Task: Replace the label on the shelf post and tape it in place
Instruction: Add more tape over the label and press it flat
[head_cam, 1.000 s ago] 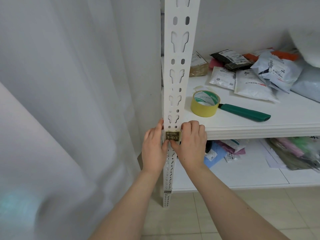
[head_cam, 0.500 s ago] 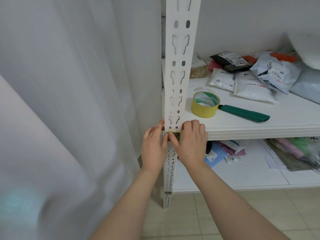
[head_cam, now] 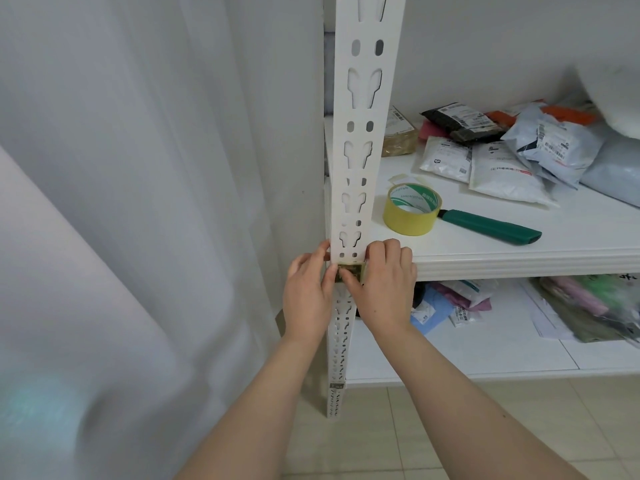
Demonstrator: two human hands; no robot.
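- Left hand (head_cam: 307, 295) on the left side of the white shelf post (head_cam: 360, 133), fingers curled round its edge, thumb pressed onto the label (head_cam: 354, 270).
- Right hand (head_cam: 385, 285) on the other side, fingers wrapped round the right edge, thumb lying across the label's front.
- Label: small, dark and gold, on the post's front face level with the edge of the upper shelf (head_cam: 519, 265). Mostly hidden by both thumbs, text not readable.
- Yellow tape roll (head_cam: 411, 210) flat on the upper shelf, just right of the post, touched by neither hand.
- Green-handled cutter (head_cam: 491, 226) beside the roll, tip touching it.
- Mail parcels (head_cam: 502, 164) piled further back.
- More packets (head_cam: 464, 301) on the lower shelf.
- White curtain (head_cam: 138, 168) hanging left of the post.
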